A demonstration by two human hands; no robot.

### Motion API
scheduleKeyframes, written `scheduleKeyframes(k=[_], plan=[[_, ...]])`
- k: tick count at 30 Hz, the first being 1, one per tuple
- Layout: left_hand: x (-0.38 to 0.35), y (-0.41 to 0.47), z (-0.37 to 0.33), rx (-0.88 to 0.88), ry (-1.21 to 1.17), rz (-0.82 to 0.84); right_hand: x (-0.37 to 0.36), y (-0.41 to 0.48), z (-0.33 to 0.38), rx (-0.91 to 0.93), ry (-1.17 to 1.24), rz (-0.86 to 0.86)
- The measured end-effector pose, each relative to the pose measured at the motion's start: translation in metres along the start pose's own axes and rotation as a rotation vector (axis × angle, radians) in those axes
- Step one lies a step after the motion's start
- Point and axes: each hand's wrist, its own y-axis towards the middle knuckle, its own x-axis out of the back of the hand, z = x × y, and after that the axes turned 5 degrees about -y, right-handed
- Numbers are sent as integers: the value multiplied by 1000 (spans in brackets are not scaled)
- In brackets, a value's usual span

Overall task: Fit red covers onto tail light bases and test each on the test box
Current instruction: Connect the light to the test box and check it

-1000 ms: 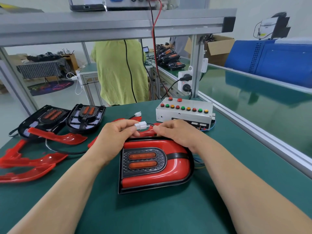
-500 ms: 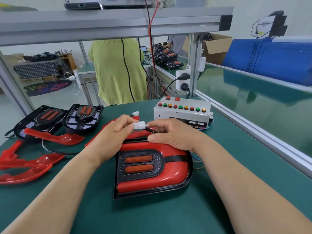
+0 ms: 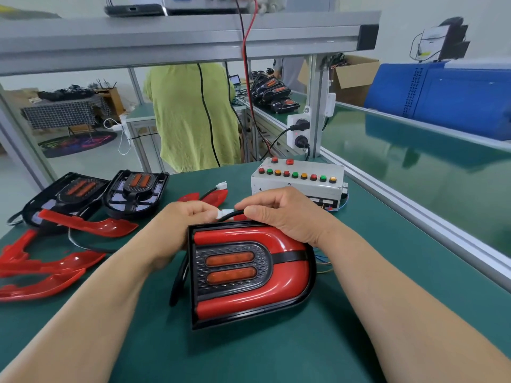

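Over the covered tail light [image 3: 249,275] lying before the test box [image 3: 297,186], a worker's left hand [image 3: 177,230] pinches a white connector [image 3: 224,214] and the right hand [image 3: 282,217] grips the black lead [image 3: 233,215] meeting it. Pushing the housings squarely together, not the wires, looks wisest. On the bench are one test box, two bare bases [image 3: 137,189] and at least four loose red covers [image 3: 88,225].

i count from here: covered tail light [image 3: 249,275] 1 | bare black bases [image 3: 137,192] 2 | loose red covers [image 3: 88,225] at least 4 | test box [image 3: 297,187] 1 | its buttons [image 3: 295,175] 11: 5 red, 3 green, 3 orange | white connectors [image 3: 221,186] 2
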Motion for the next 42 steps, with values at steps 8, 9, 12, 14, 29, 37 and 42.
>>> scheduleKeyframes(k=[8, 9, 12, 14, 29, 37, 42], plan=[[10, -4, -5, 165, -178, 301, 1, 7, -6, -40, -110, -44], [10, -5, -5, 144, -162, 325, 0, 7, -6, -43, -118, -51], [5, -6, -1, 15, -27, 350, 1, 9, -8, -50, -127, -67], [0, -6, 0, -41, 4, 319, 1, 8, -11, -61, -109, -78], [2, 15, 6, 84, -823, -285, -8, 16, -10, -313, 752, -239], [-7, 18, 7, 184, -971, -354, -42, 16, -2, -480, 803, -19], [-18, 15, 2, 175, -986, -244, -50, 10, -3, -437, 739, 230]])
